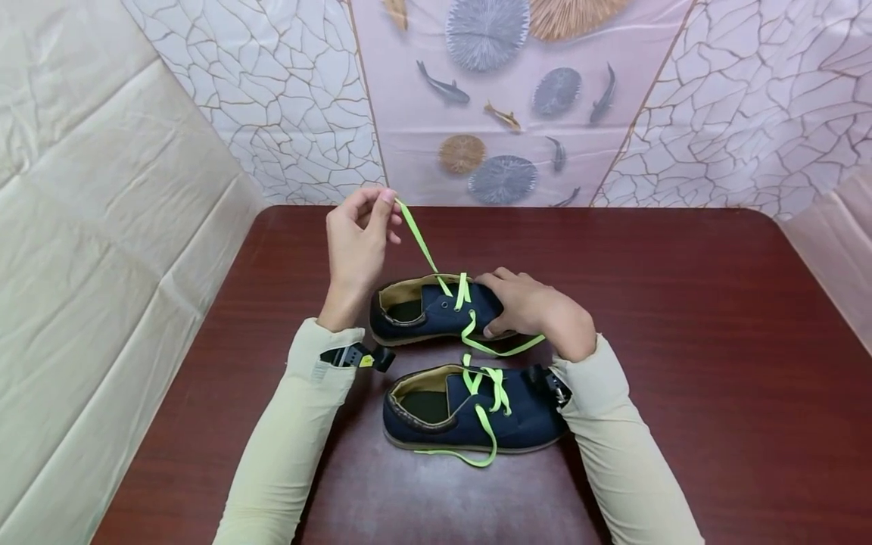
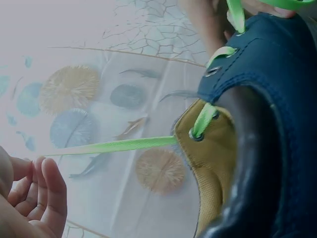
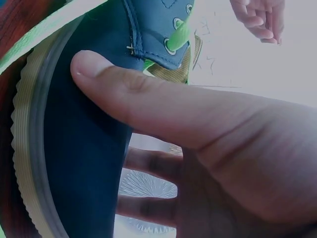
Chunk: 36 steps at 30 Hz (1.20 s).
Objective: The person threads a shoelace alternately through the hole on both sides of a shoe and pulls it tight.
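Two navy shoes with lime-green laces lie on the table, toes to the right. In the head view my left hand [image 1: 359, 238] is raised behind the heel of the far shoe [image 1: 425, 322]. Thumb and fingertips pinch the end of a green shoelace [image 1: 418, 238], which runs taut down to an eyelet. The left wrist view shows that lace [image 2: 124, 144] stretched from the tan-lined eyelet flap [image 2: 218, 148]. My right hand [image 1: 534, 306] grips the far shoe's toe, thumb on the near side, fingers round the far side. Another lace end [image 1: 504, 353] trails beneath that hand.
The near shoe [image 1: 470, 431] stands in front, its lace [image 1: 487, 431] hanging loosely over the side onto the table. My right wrist is just above its toe. The reddish-brown table [image 1: 681, 363] ends at a patterned backdrop [image 1: 504, 98] behind and a pale sheet at left.
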{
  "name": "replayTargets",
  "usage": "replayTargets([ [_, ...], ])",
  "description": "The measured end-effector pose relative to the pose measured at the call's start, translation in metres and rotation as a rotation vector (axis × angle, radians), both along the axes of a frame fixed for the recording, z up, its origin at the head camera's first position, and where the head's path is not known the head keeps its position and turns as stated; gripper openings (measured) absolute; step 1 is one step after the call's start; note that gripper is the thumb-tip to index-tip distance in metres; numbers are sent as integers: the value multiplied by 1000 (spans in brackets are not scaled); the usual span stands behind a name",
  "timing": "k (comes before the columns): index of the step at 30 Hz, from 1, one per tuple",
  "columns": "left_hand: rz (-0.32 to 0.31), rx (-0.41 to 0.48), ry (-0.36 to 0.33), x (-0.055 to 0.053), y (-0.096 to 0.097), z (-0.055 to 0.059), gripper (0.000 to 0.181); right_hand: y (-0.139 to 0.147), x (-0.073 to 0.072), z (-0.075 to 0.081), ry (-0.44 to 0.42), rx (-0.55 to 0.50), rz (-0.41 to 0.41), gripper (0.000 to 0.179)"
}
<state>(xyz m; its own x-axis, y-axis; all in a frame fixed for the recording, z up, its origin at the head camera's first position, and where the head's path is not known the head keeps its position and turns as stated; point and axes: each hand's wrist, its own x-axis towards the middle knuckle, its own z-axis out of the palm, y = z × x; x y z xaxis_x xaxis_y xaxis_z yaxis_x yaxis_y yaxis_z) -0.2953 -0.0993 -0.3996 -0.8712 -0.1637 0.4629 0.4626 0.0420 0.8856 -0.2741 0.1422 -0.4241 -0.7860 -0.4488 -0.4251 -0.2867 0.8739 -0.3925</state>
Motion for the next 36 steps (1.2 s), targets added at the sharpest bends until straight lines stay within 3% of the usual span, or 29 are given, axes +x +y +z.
replayTargets([
  [7, 56, 16, 47, 2, -9, 3, 23, -8, -4, 1, 12, 39, -4, 87],
  [11, 77, -22, 22, 0, -16, 0, 23, -11, -6, 1, 22, 46, 9, 88],
  [15, 104, -155, -112, -8, -30, -9, 25, -10, -7, 0, 22, 31, 23, 89],
  [19, 165, -361, -317, -17, -44, -21, 27, -7, -6, -1, 16, 8, 38, 89],
  [21, 162, -480, -394, -21, -48, -27, 28, -5, -6, -1, 7, 3, 42, 89],
  [22, 140, -542, -404, -22, -49, -29, 28, -4, -5, -1, 3, 1, 42, 89],
  [24, 34, -642, -356, -25, -48, -32, 31, -3, -5, 0, -4, 2, 38, 89],
  [28, -316, -820, -90, -28, -38, -33, 32, 0, -4, 0, -14, -4, 32, 89],
  [31, -528, -921, 18, -29, -30, -35, 25, 1, -4, 0, -8, -7, 32, 88],
  [33, -593, -955, 6, -28, -27, -36, 20, 2, -4, -1, -2, -5, 33, 88],
  [36, -594, -971, -59, -27, -25, -38, 15, 2, -4, -2, -4, -6, 34, 88],
])
